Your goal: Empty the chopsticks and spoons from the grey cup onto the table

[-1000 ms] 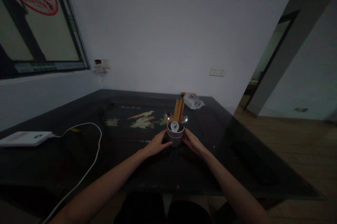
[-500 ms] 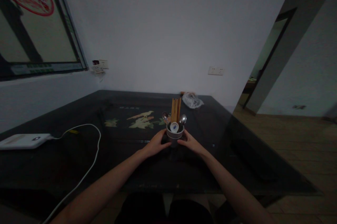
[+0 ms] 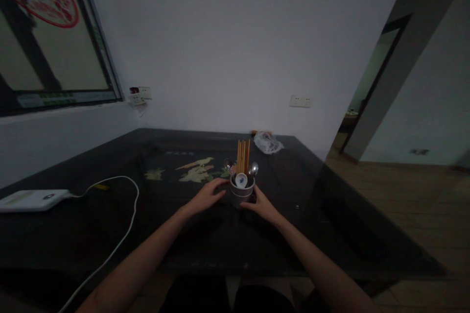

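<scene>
Here, right fingers [image 3: 257,192] curled round cup [image 3: 240,192], left fingers [image 3: 218,182] parted, contact unclear

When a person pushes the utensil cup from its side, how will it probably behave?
The utensil cup could tip if pushed high, since the chopsticks rise well above its rim. It may slide fairly easily, because the tabletop looks smooth. Its metal spoons might rattle, as their bowls lean outward.

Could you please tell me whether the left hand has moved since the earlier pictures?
Yes: the left hand has shifted left, nearer the printed bird-and-flower design on the table, its thumb now off the cup.
</scene>
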`<action>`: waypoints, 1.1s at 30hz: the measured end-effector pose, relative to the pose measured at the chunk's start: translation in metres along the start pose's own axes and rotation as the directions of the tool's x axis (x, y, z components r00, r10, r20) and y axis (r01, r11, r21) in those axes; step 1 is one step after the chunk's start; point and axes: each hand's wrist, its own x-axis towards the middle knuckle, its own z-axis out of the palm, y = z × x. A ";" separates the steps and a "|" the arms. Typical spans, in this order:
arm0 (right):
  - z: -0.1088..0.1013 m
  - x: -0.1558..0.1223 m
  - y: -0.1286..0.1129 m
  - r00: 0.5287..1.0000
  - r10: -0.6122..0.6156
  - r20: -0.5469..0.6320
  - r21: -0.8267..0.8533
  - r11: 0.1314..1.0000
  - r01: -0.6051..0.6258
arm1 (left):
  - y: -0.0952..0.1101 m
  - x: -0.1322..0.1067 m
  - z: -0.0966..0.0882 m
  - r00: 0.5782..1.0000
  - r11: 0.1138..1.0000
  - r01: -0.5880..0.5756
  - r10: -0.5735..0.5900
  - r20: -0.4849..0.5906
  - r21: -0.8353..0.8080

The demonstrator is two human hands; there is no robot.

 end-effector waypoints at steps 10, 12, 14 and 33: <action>0.002 -0.002 -0.004 1.000 0.014 -0.016 -0.007 1.000 -0.014 | 0.030 0.023 0.005 0.969 0.902 0.194 -0.237 -0.068 -0.385; 0.002 -0.002 -0.004 1.000 0.013 -0.018 -0.004 1.000 -0.013 | 0.033 0.030 0.008 0.962 0.845 0.224 -0.272 -0.029 -0.486; 0.002 -0.001 -0.005 1.000 0.005 -0.016 0.007 1.000 -0.005 | 0.034 0.038 0.011 0.955 0.776 0.250 -0.296 0.015 -0.579; 0.004 -0.001 -0.009 1.000 0.019 -0.011 0.032 0.999 -0.019 | 0.024 0.079 0.028 0.926 0.779 0.295 -0.376 -0.036 -0.553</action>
